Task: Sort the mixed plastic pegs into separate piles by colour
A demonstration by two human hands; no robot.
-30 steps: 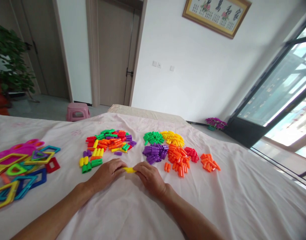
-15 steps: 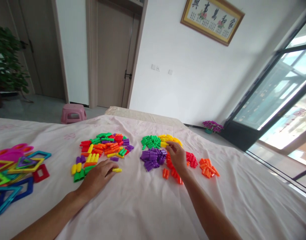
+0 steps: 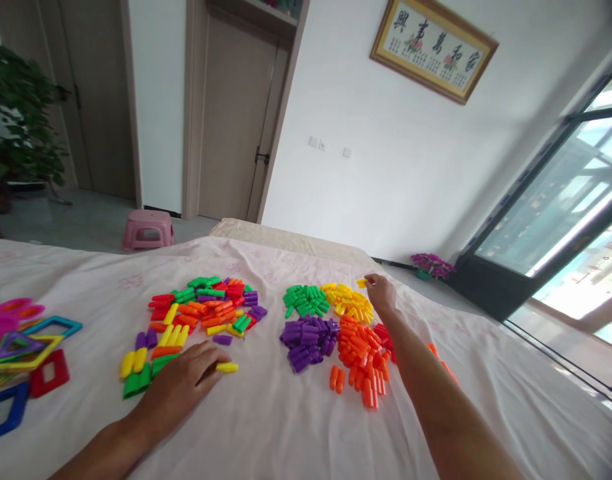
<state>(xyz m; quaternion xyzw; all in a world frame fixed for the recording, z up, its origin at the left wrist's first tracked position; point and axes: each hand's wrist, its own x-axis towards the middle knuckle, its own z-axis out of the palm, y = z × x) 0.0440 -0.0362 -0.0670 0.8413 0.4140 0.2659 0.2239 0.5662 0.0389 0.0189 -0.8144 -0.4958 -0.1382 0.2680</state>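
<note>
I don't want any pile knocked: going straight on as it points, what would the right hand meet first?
The way looks free over the cloth ahead of the right hand and its yellow piece, probably passing just beyond the yellow pile, though depth is hard to judge.

A plain white wall [image 3: 331, 207] fills the middle, bearing a gold-framed panel of dark Chinese characters [image 3: 435, 50] and, lower down, small square white switch plates [image 3: 313, 142]. To its left stands a closed grey-brown door [image 3: 239, 120] with a dark metal handle [image 3: 261, 157]. A pink plastic stool [image 3: 149, 228] rests on the grey floor [image 3: 99, 217], with a leafy green plant [image 3: 21, 107] at far left. At right, bright daylight shows through dark-framed glass panes [image 3: 546, 213]; purple flowers in a teal pot [image 3: 433, 265] stand beside them.
</note>
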